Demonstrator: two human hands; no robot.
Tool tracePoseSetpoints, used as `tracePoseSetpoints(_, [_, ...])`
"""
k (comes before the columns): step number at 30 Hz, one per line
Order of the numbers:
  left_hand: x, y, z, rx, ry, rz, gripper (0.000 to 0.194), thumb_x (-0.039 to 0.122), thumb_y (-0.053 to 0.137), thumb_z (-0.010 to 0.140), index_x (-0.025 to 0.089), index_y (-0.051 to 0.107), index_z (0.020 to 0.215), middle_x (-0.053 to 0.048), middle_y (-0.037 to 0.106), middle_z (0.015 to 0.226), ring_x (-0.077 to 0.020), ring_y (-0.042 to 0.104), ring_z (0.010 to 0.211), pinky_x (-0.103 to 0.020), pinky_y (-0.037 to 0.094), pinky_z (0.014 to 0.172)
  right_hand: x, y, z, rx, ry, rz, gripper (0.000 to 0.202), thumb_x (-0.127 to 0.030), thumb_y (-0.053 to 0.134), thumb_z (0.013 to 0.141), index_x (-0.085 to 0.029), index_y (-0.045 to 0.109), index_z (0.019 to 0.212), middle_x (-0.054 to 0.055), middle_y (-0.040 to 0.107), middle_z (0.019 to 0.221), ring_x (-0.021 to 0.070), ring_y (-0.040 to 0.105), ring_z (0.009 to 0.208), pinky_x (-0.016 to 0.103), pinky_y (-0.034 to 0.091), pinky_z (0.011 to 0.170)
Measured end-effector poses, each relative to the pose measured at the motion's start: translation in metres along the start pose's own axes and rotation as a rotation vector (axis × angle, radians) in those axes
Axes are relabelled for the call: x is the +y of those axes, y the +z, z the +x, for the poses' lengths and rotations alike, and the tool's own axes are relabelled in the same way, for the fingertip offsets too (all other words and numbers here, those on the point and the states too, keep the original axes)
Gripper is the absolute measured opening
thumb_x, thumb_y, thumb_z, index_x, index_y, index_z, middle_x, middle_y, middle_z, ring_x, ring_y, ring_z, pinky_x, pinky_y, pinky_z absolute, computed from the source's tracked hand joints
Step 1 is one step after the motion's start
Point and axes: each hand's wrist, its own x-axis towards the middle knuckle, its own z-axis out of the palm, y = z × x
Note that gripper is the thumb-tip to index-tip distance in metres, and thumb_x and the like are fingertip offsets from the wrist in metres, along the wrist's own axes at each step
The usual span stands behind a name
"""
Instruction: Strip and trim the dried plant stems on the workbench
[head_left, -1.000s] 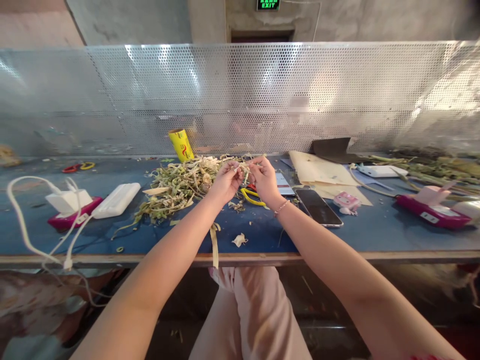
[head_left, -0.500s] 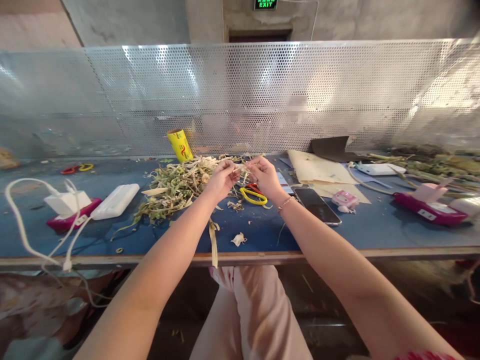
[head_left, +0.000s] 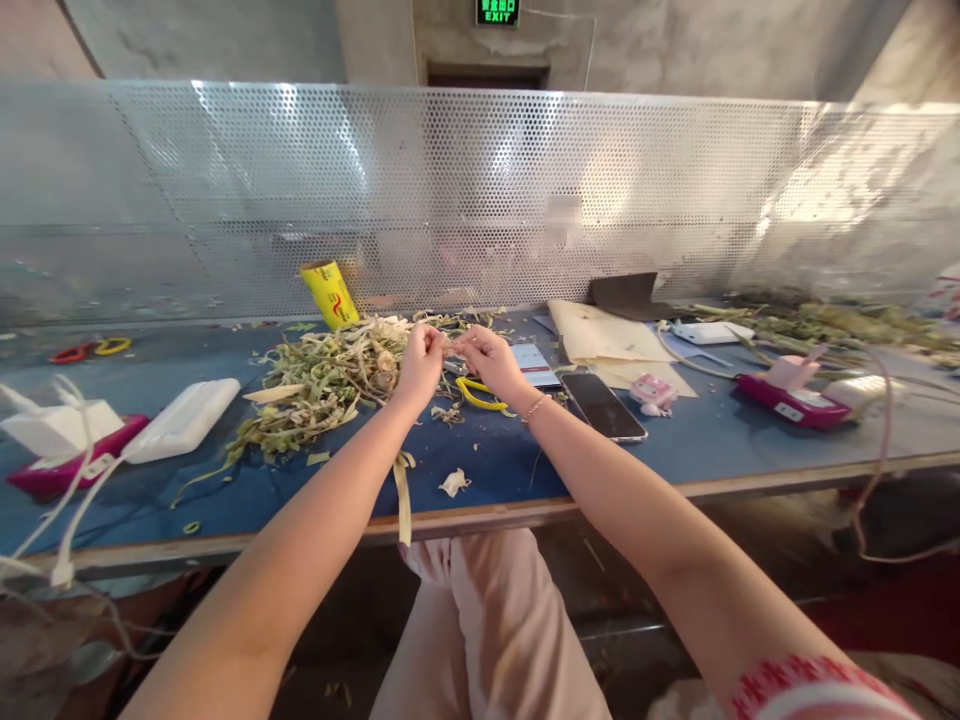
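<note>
On the blue surface (head_left: 525, 470), the left hand (head_left: 421, 368) and the right hand (head_left: 486, 360) are very near to each other, and their fingertips almost meet. The fingers of both are pinched on a small pale scrap (head_left: 450, 349), too tiny to tell exactly what it is. Taking the hands as the centre of the clock, a heap of dried plant stalks (head_left: 319, 385) lies at nine o'clock, just beside the left wrist. A yellow cardboard tube (head_left: 331, 294) leans behind the heap at ten o'clock. At five o'clock, just below the right hand, there are yellow-handled scissors (head_left: 484, 404), partly hidden. A phone with lit screen (head_left: 536, 362) lies at three o'clock, and a dark-screened phone (head_left: 604, 407) between three and four, with a pink trinket (head_left: 652, 393) near its far side. A curled pale husk (head_left: 454, 483) rests at six o'clock, while a flat dry strip (head_left: 403, 495) hangs over the front edge at seven. At twelve o'clock, beyond the surface, stands a perforated metal panel (head_left: 465, 170).
</note>
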Motion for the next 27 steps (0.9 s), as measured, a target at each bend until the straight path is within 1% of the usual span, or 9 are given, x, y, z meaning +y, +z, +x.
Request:
tracePoseSetpoints(2, [0.001,-0.001,0.000,0.008,0.016,-0.052,0.022,0.031,0.057,0.075,0.019,0.040,0.070,0.007,0.040,0.050,-0.0058,0.037,0.042,-0.020,0.028,0.045,-0.001,0.000,0.001,0.018,0.030,0.027,0.012,-0.030,0.051,0.077,-0.019,0.047,0.071,-0.010,0.034,0.042,0.0051,0.030,0.039,0.020,0.025,0.043])
tracePoseSetpoints(6, [0.000,-0.001,0.002,0.059,-0.031,-0.185,0.021,0.030,0.058,0.074,0.019,0.041,0.067,0.007,0.038,0.045,-0.0060,0.036,0.039,-0.020,0.026,0.042,-0.002,0.003,0.001,0.004,0.044,0.108,0.015,-0.032,0.053,0.075,-0.020,0.046,0.069,-0.011,0.032,0.041,0.0044,0.029,0.037,0.019,0.024,0.042])
tracePoseSetpoints(10, [-0.006,-0.003,0.005,0.100,-0.032,-0.211,0.020,0.028,0.059,0.073,0.019,0.042,0.068,0.008,0.038,0.046,-0.0059,0.036,0.039,-0.020,0.025,0.042,0.000,0.008,0.000,-0.036,0.040,0.156,0.019,-0.035,0.055,0.073,-0.020,0.046,0.068,-0.011,0.033,0.039,0.0038,0.027,0.036,0.019,0.021,0.040])
tracePoseSetpoints(12, [-0.009,-0.004,0.006,0.105,-0.018,-0.203,0.020,0.028,0.058,0.074,0.019,0.042,0.068,0.008,0.038,0.046,-0.0060,0.036,0.040,-0.020,0.026,0.043,0.002,0.007,0.000,-0.032,0.064,0.165,0.021,-0.037,0.057,0.072,-0.020,0.046,0.068,-0.011,0.032,0.039,0.0034,0.027,0.036,0.018,0.020,0.039])
tracePoseSetpoints(13, [-0.010,-0.004,0.005,0.096,-0.009,-0.195,0.019,0.028,0.058,0.075,0.019,0.042,0.068,0.008,0.038,0.046,-0.0061,0.037,0.041,-0.020,0.026,0.043,0.003,0.006,0.001,-0.011,0.082,0.162,0.021,-0.037,0.058,0.071,-0.019,0.046,0.067,-0.011,0.032,0.039,0.0033,0.027,0.036,0.018,0.020,0.039])
tracePoseSetpoints(18, [-0.007,0.001,0.000,-0.023,0.015,-0.159,0.019,0.024,0.060,0.073,0.019,0.043,0.067,0.006,0.040,0.049,-0.0067,0.038,0.045,-0.020,0.028,0.048,0.013,-0.005,0.006,0.195,0.164,0.191,0.022,-0.037,0.057,0.071,-0.020,0.044,0.067,-0.012,0.031,0.037,0.0034,0.025,0.034,0.019,0.021,0.038])
tracePoseSetpoints(21, [-0.006,0.004,-0.001,-0.065,0.009,-0.158,0.020,0.023,0.061,0.072,0.019,0.042,0.067,0.006,0.039,0.049,-0.0064,0.038,0.045,-0.021,0.027,0.049,0.015,-0.007,0.008,0.241,0.184,0.200,0.024,-0.037,0.058,0.070,-0.020,0.042,0.066,-0.012,0.030,0.036,0.0031,0.025,0.034,0.019,0.021,0.038])
tracePoseSetpoints(24, [-0.007,0.004,0.001,-0.006,-0.016,-0.206,0.020,0.023,0.058,0.074,0.019,0.040,0.068,0.007,0.038,0.049,-0.0056,0.036,0.043,-0.020,0.025,0.047,0.013,-0.005,0.007,0.204,0.182,0.231,0.024,-0.037,0.059,0.069,-0.021,0.042,0.067,-0.013,0.030,0.036,0.0031,0.025,0.034,0.018,0.021,0.039])
tracePoseSetpoints(27, [-0.007,0.001,0.003,0.117,-0.075,-0.279,0.019,0.022,0.054,0.078,0.019,0.038,0.068,0.009,0.035,0.047,-0.0048,0.033,0.040,-0.020,0.024,0.045,0.011,-0.001,0.005,0.076,0.169,0.272,0.025,-0.038,0.060,0.068,-0.020,0.043,0.066,-0.012,0.032,0.037,0.0030,0.026,0.034,0.018,0.021,0.039])
